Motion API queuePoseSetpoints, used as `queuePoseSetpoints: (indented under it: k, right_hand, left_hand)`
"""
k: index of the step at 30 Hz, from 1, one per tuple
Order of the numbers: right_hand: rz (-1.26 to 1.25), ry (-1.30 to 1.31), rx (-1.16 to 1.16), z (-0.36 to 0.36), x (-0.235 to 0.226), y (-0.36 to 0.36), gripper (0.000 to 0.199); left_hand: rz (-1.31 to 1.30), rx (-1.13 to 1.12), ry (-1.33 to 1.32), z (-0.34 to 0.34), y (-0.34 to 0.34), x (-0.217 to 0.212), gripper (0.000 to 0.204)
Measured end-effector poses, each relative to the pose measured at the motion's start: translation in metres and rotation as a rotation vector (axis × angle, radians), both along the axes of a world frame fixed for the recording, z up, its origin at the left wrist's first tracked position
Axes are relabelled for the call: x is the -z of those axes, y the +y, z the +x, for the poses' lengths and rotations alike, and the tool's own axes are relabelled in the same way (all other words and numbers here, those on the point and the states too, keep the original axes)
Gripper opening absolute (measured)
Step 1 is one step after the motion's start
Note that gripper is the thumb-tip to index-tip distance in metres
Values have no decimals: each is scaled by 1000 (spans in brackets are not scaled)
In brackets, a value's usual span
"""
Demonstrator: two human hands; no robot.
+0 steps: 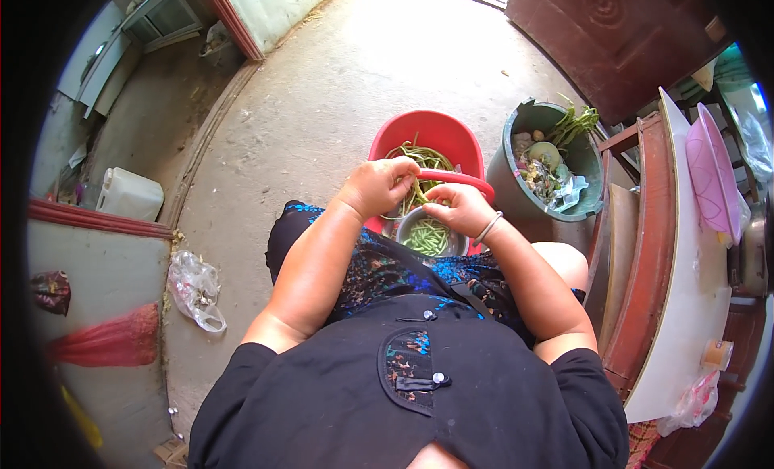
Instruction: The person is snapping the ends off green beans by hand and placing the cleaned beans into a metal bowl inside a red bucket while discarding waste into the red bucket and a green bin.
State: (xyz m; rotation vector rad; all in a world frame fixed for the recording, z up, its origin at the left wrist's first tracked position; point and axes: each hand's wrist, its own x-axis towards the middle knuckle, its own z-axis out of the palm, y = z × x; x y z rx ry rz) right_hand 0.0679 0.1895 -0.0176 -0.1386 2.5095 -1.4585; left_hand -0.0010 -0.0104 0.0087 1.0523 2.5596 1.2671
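My left hand (379,187) and my right hand (461,209) are close together in front of me, above a red bucket (439,129). Both are closed in a pinch, and a green bean (420,193) runs between their fingertips. Long whole beans (426,156) lie in the bucket. Below my hands, at my lap, is a grey bowl (463,243) of short bean pieces (426,237). The bucket's red handle (455,179) passes just behind my right hand. A bracelet circles my right wrist.
Right of the red bucket stands a green bin (508,166) with plant scraps and plastic. A wooden bench frame and a white board (673,308) line the right side. A clear plastic bag (193,282) lies on the concrete floor (322,90) at left, with a white jug (129,196) beyond the doorway.
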Motion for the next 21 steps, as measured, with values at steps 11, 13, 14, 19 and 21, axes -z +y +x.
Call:
queuePoseSetpoints:
  k: [11, 13, 14, 19, 21]
  right_hand:
    - [-479, -245, 329, -3, 3, -16, 20]
    - [-744, -232, 368, -4, 10, -21, 24]
    - [-744, -275, 363, 0, 10, -18, 26]
    - [-492, -261, 326, 1, 6, -17, 26]
    - [120, 150, 137, 5, -4, -9, 22]
  left_hand:
    - [-244, 74, -94, 5, 0, -15, 25]
    - [-328, 146, -12, 7, 4, -17, 23]
    - [-327, 147, -12, 6, 6, -13, 23]
    - [-370, 87, -49, 5, 7, -7, 30]
    - [-374, 86, -49, 5, 6, -5, 29]
